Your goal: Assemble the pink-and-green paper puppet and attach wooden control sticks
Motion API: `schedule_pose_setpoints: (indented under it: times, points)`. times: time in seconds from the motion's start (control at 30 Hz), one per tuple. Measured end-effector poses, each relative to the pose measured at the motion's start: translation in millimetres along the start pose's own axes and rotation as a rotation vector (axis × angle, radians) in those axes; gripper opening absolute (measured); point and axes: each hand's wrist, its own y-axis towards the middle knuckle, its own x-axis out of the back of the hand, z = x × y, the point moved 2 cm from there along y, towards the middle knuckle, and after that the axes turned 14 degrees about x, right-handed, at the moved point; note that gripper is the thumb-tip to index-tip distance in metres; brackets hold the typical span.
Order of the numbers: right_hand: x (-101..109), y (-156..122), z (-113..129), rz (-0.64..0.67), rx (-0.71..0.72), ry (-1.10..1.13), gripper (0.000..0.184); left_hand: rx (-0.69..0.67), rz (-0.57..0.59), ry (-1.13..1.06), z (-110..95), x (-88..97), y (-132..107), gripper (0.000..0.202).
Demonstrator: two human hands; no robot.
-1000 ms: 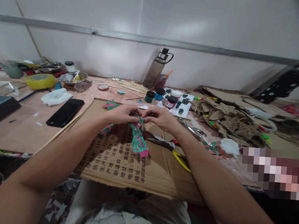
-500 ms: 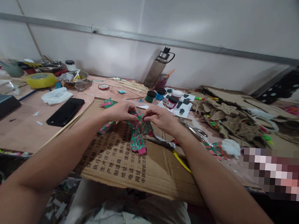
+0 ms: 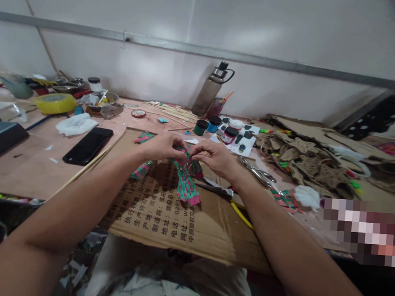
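Pinched together at the middle of the work are my left hand [image 3: 165, 146] and my right hand [image 3: 213, 158], fingertips almost touching. Between them is a green and pink patterned, pleated piece [image 3: 186, 188], crinkled like a bow, one fanned end hanging toward me. My left hand grips its upper part; the right fingertips pinch at its centre, on something too small to make out. More green and pink pleated pieces [image 3: 142, 170] show beside and behind my left hand. Under everything lies a printed cardboard sheet [image 3: 211, 234]. Scissors with yellow handles [image 3: 242, 215] lie by my right wrist.
A black phone [image 3: 87, 145] and a yellow tape roll [image 3: 55, 103] lie to the left. At the back stand a bottle [image 3: 208, 92] and paint jars [image 3: 200, 127]. Silver pliers [image 3: 256, 171] and a heap of brown braided pieces [image 3: 295, 148] are on the right.
The hanging pleated end has swung slightly to the right and turned a little. Both hands keep their pinch at the centre; the whole view has shifted slightly.
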Motion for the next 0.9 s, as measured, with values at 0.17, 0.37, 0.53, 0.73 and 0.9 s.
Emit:
schedule_pose_setpoints:
  times: [0.17, 0.37, 0.53, 0.73, 0.9]
  points:
    - [-0.9, -0.6, -1.9, -0.002, 0.028, -0.016, 0.007, 0.006, 0.007, -0.074, -1.1, 1.1, -1.1, 0.026]
    - [-2.2, -1.2, -1.3, 0.015, 0.051, -0.048, 0.008, 0.002, 0.022, -0.131, 2.1, 1.3, -0.5, 0.024]
    - [-3.2, -1.1, 0.7, 0.002, 0.077, -0.087, 0.006, -0.008, 0.037, -0.142, 3.8, 0.8, -0.2, 0.024]
    - [-2.6, 0.6, 4.0, 0.041, 0.070, -0.101, 0.009, 0.010, 0.055, -0.174, 2.6, 0.0, 0.2, 0.022]
    - [-3.3, 0.2, 2.9, 0.059, 0.035, -0.124, 0.006, 0.038, 0.045, -0.142, 1.6, -1.0, 0.2, 0.020]
